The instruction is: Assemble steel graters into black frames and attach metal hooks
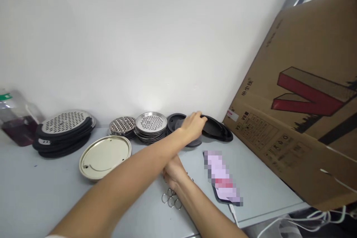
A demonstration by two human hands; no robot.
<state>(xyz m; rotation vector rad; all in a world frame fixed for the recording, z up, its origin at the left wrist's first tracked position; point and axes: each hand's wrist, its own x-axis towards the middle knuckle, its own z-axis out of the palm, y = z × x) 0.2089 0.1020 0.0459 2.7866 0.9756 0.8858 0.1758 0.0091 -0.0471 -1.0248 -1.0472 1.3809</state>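
Observation:
My left hand [193,125] reaches across over my right forearm. Its fingers are closed at the near-left rim of a black oval dish [216,128] by the wall. My right hand [173,171] is low over the table under my left arm, its fingers curled together and partly hidden, so what they hold cannot be made out. Several metal rings [171,201] lie just beside it. Behind my left hand are black round pieces [175,118], partly covered. A pale gold round plate [104,158] lies left of my left forearm.
A stack of perforated metal discs [151,123] stands by the wall, beside grater discs [122,124]. Further left are black-rimmed grater plates [65,122] and a bottle of dark liquid [19,126]. A phone [221,178] with a cable lies right, near a large cardboard box [306,119].

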